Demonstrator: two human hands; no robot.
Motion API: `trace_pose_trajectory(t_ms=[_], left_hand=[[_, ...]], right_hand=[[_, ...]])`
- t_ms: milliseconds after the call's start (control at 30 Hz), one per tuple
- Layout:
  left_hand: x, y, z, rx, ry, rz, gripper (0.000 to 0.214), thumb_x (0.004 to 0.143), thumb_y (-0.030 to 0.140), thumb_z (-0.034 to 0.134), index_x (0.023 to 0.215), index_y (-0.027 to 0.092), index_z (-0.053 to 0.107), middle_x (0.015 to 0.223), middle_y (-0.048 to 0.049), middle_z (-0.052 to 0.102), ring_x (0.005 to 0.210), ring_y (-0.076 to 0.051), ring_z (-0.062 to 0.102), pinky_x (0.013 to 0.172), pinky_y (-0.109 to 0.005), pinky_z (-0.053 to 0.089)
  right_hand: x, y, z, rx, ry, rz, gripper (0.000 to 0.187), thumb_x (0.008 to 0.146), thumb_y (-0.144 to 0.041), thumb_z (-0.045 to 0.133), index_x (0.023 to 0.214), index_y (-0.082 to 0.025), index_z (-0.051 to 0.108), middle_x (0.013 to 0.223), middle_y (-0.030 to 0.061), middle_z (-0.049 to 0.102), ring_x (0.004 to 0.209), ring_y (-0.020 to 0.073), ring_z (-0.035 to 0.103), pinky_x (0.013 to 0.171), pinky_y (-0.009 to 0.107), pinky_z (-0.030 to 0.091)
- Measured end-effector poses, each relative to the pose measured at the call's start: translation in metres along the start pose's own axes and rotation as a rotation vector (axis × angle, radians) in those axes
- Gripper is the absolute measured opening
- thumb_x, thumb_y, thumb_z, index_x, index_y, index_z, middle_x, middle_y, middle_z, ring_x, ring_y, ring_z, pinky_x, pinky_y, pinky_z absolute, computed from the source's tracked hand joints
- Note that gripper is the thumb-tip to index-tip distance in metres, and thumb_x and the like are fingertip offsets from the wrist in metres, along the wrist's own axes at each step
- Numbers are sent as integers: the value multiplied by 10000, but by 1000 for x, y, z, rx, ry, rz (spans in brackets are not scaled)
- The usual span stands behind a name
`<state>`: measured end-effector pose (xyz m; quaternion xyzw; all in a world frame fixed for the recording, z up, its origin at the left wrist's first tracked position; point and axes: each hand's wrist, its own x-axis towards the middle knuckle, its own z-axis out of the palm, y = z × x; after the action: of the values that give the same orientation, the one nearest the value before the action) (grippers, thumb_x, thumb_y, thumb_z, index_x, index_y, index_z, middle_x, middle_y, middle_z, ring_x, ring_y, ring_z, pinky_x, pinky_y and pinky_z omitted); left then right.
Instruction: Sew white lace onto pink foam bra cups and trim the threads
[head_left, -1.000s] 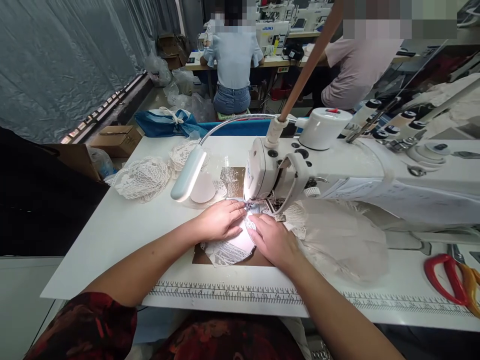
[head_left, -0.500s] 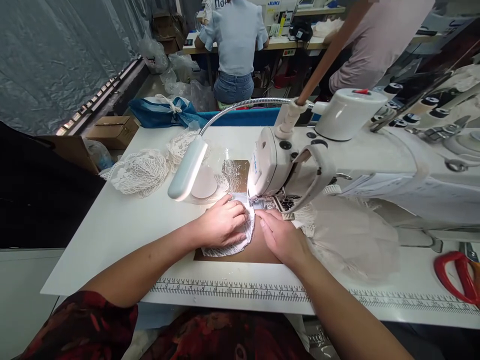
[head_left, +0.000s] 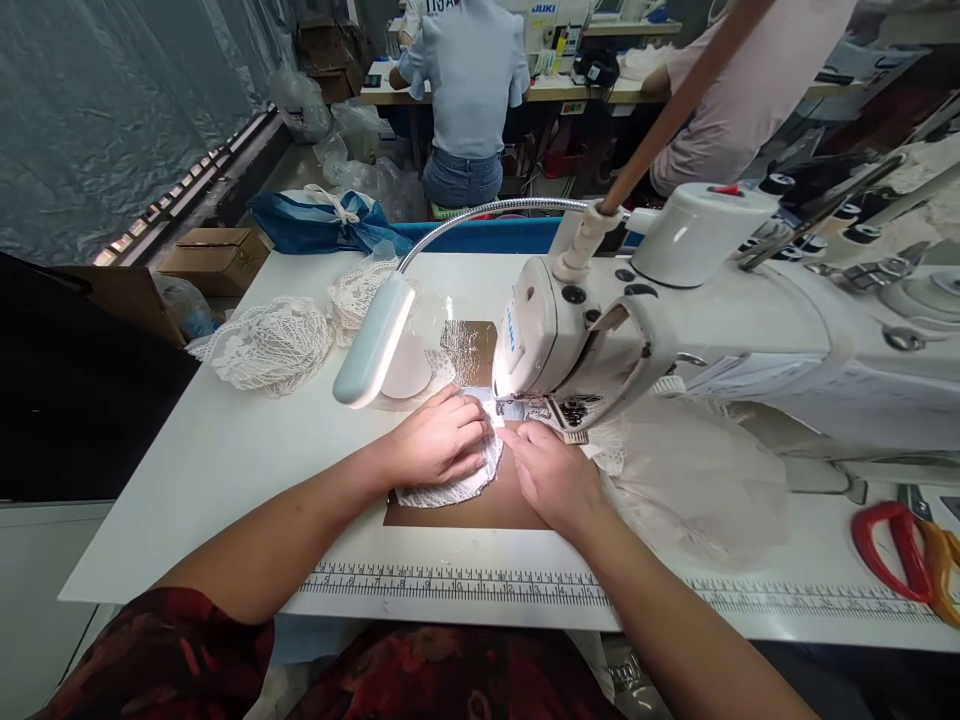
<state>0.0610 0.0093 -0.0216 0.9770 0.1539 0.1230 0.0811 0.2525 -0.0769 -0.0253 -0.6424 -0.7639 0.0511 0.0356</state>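
Note:
My left hand (head_left: 441, 440) lies with fingers curled on a white lace piece (head_left: 450, 487), pressing it flat on the brown plate just left of the needle. My right hand (head_left: 550, 473) rests beside it, fingers pressed together on the fabric edge right in front of the presser foot. The white sewing machine (head_left: 675, 320) stands over both hands, and its small lamp (head_left: 371, 343) on a gooseneck lights the spot. A loose mass of sheer white fabric (head_left: 690, 480) trails to the right under the machine arm.
A heap of lace pieces (head_left: 262, 345) lies at the table's back left. Red-handled scissors (head_left: 896, 545) sit at the far right. A ruler strip (head_left: 465, 583) runs along the front edge. Two people sit at other machines behind, and cardboard boxes (head_left: 214, 260) stand left.
The lace piece has fed farther under the needle, so less of it shows in front of my hands. Both hands slid slightly toward the presser foot.

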Motion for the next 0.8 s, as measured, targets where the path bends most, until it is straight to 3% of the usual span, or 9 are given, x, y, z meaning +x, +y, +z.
trace_pose_trajectory(t_ms=[267, 467, 800], left_hand=[[1, 0, 2, 40, 36, -1, 308, 917, 322, 479, 1119, 117, 591, 1145, -147, 612, 1105, -275, 526, 1015, -480, 353], [3, -4, 2, -11, 60, 140, 294, 945, 175, 410, 1167, 107, 591, 1206, -153, 620, 1147, -240, 531, 985, -422, 443], [-2, -12, 7, -17, 35, 157, 334, 934, 162, 421, 1231, 92, 559, 1272, -147, 596, 1151, -248, 547, 945, -399, 479]], right_hand=[[-2, 1, 2, -23, 9, -40, 449, 878, -139, 401, 1253, -277, 606, 964, 37, 659, 770, 166, 543, 584, 291, 315], [-3, 2, 0, 24, -47, -29, 464, 871, -132, 392, 1256, -279, 604, 1000, 52, 655, 821, 172, 549, 585, 274, 326], [-2, 1, 2, 29, -47, -6, 462, 883, -137, 378, 1268, -287, 585, 1022, 40, 666, 844, 185, 588, 591, 291, 364]])
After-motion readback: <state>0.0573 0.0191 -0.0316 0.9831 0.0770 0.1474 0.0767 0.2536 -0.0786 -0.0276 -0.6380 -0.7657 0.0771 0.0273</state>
